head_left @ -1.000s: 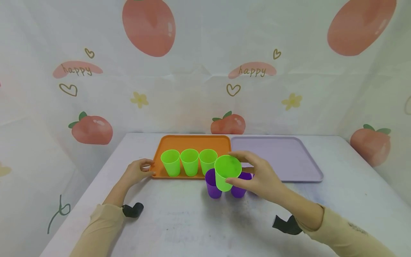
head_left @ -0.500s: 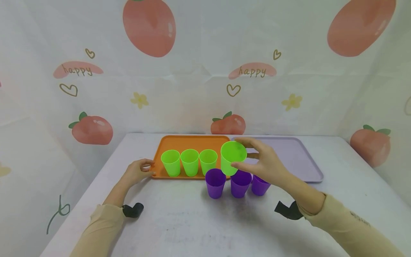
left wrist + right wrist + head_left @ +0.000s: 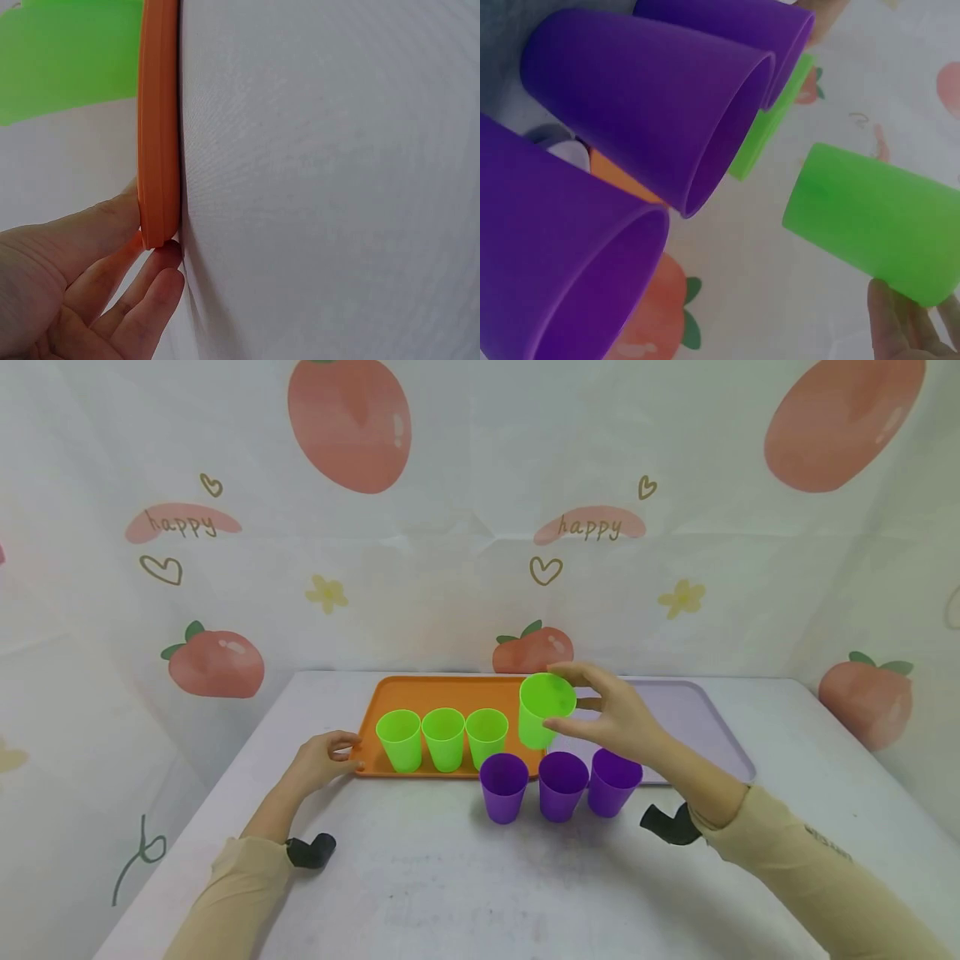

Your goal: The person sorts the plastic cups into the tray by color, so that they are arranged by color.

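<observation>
So the right grip (image 3: 618, 718) has the held green cup (image 3: 538, 725), thumb and fingers curled round its side and spread only as wide as the cup itself, and it's up over the right end of the orange tray (image 3: 420, 693). Left grip (image 3: 321, 762) is closed down to a pinch on that tray's left edge, I'd guess to steady it. Three green cups (image 3: 444, 747) stand upright in a row along the near part of the tray, so to me this looks like the carry-and-place step for a fourth. Next move probably calls for lowering it straight down just right of the row, then letting go without knocking the neighbour or the three purple cups (image 3: 558, 797), which stand on the bench (image 3: 420, 877) just in front of the trays. The lavender tray (image 3: 675, 718) sits right beside the orange one. As for writing, the backdrop (image 3: 465, 577) says "happy" twice, in loopy brown script on pink swooshes, with hearts and peachy fruit around it. There's some dark lettering on the right sleeve (image 3: 810, 872), but it's too small to read. I can't spot any brand or label on the cups or trays.
</observation>
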